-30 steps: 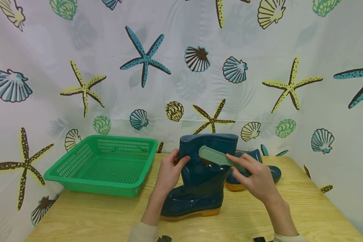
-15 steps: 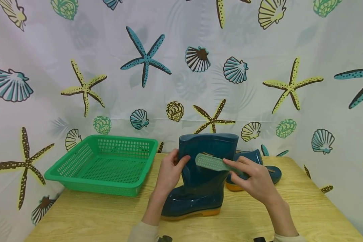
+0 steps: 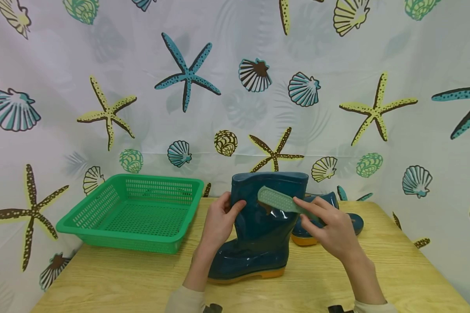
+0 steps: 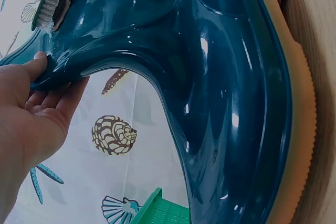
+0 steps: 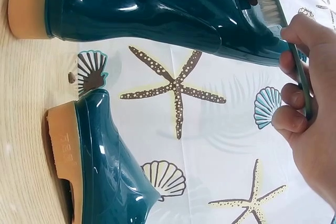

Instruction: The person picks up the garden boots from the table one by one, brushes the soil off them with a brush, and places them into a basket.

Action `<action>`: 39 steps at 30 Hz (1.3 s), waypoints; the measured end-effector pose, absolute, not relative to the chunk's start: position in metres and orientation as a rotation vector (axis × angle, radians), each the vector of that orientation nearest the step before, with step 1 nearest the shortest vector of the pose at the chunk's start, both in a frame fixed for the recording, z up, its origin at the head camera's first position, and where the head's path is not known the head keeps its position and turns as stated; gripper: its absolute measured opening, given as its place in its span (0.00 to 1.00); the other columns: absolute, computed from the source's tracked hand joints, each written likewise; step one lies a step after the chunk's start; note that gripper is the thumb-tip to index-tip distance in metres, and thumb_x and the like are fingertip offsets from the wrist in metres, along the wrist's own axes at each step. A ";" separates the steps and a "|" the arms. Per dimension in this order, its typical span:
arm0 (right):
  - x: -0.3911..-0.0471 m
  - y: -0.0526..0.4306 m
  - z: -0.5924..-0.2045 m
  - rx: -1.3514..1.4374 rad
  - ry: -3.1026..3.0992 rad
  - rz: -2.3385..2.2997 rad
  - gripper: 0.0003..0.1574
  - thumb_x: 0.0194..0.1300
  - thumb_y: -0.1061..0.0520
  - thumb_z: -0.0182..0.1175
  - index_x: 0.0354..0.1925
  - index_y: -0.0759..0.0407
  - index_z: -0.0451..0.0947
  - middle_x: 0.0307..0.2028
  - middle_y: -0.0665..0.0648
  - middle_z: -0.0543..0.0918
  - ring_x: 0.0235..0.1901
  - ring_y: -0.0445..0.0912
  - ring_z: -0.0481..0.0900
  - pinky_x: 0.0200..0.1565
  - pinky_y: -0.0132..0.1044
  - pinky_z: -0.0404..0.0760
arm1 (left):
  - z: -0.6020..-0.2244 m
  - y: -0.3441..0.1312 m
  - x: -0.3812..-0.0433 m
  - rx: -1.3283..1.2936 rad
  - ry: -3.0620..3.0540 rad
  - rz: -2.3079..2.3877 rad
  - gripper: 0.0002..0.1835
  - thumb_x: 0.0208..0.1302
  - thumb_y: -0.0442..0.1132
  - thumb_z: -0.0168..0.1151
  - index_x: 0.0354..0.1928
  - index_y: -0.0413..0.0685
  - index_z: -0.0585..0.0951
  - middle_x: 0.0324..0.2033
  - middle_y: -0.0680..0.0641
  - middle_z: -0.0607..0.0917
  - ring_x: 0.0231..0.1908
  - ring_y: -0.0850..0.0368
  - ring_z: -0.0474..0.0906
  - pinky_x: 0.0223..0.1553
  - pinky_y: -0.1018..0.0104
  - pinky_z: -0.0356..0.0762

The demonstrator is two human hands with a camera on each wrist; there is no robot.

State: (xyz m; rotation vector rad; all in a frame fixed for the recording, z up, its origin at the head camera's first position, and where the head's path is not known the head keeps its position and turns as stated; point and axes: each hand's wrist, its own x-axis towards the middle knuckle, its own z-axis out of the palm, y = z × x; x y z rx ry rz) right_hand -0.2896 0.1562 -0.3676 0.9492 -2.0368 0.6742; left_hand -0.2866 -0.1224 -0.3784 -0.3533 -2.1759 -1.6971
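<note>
A dark blue rubber boot [image 3: 258, 243] with an orange-tan sole stands upright on the table, toe to the left. My left hand [image 3: 222, 217] grips the front of its shaft, thumb on the near face and fingers behind, as the left wrist view shows. In my right hand [image 3: 330, 226] is the handle of a pale green scrubbing brush [image 3: 278, 200]. Its white bristles [image 5: 268, 3] meet the shaft beside a brown patch [image 4: 62, 13] on the boot. The right index finger lies along the back of the brush.
Behind my right hand lies a second blue boot [image 3: 329, 199], partly hidden. To the left on the wooden table [image 3: 133, 278] sits a green perforated plastic basket [image 3: 121, 241]. A white curtain [image 3: 235, 117] with starfish and shells hangs behind.
The brush went down and left across the shaft, then back up and right to near its earlier place. My left hand and the boot stayed put.
</note>
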 end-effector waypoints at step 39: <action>-0.288 0.156 -0.369 1.041 -2.083 0.696 0.29 0.54 0.68 0.67 0.55 0.52 0.84 0.26 0.42 0.69 0.20 0.28 0.53 0.21 0.20 0.55 | -0.380 -0.123 -0.288 -0.361 -2.172 -1.711 0.13 0.70 0.48 0.61 0.47 0.48 0.82 0.37 0.45 0.89 0.34 0.59 0.82 0.42 0.66 0.81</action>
